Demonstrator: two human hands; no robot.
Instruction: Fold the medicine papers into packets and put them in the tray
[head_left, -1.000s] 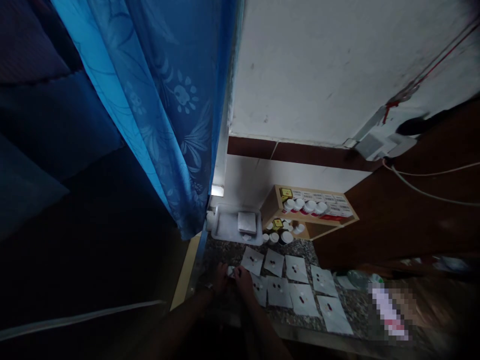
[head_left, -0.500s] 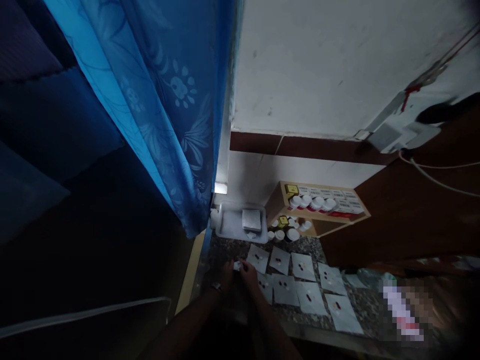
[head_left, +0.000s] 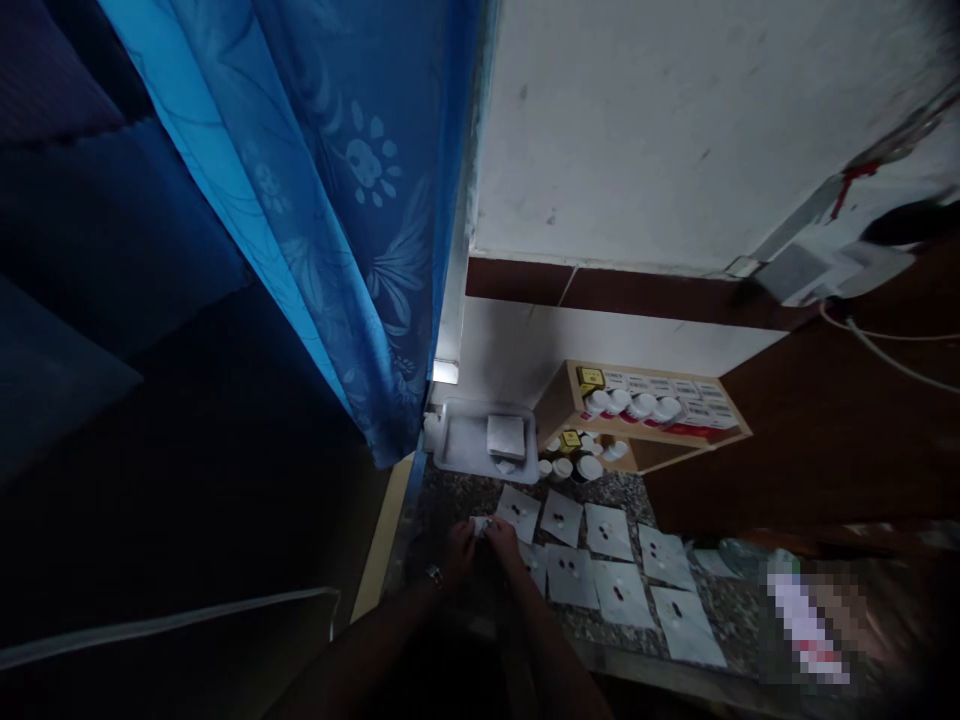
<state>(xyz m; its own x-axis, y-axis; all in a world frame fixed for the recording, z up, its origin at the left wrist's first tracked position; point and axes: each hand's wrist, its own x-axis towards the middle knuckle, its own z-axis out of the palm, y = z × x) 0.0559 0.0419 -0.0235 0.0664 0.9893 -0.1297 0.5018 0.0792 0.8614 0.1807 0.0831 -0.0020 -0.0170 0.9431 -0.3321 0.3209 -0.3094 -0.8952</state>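
Note:
Near the left end of the speckled counter, my left hand (head_left: 460, 545) and my right hand (head_left: 503, 541) hold a small white folded paper (head_left: 480, 525) between their fingertips. Both hands are closed around its edges; whether anything lies inside it cannot be seen. A sheet of white paper (head_left: 519, 507) with small pills on it lies just beyond my right hand. Several more such sheets (head_left: 621, 606) spread to the right in two rows, each bearing a few dark and pale pills. My right forearm partly covers the nearest sheet in the front row.
Behind my hands stands a clear plastic tray (head_left: 459, 450) with a stack of white paper (head_left: 505, 434). A wooden shelf (head_left: 694, 447) holds white-capped bottles (head_left: 643, 405) and boxes. A blue curtain (head_left: 397, 330) hangs at left. A blurred-out patch (head_left: 814, 630) covers the counter's right end.
The folded paper between my fingers shows a little wider, and my hands have shifted very slightly right. The camera view has tilted a little; the sheets and pills lie as before.

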